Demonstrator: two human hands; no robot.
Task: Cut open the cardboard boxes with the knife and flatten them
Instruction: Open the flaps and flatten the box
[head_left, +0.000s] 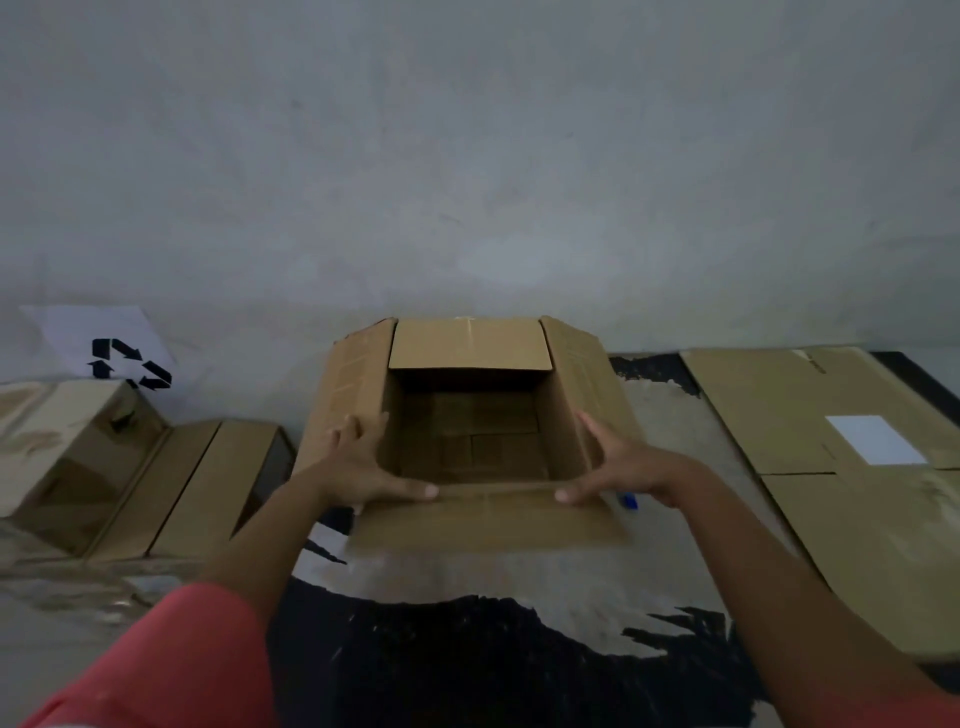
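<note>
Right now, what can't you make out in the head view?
All head view:
- Blue object: mostly hidden behind right hand and box flap; knife or not, unclear.
- Open box floor: too dim to judge seams.
- Left boxes: blurred, cut by frame edge.

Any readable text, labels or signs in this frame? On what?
No legible words or numbers.
Black recycling-arrows sign, no text: on the white sheet on the wall, left.
White label on the flattened cardboard, right: looks blank.
Faint print on the left flap of the open box: too blurred to read.
</note>
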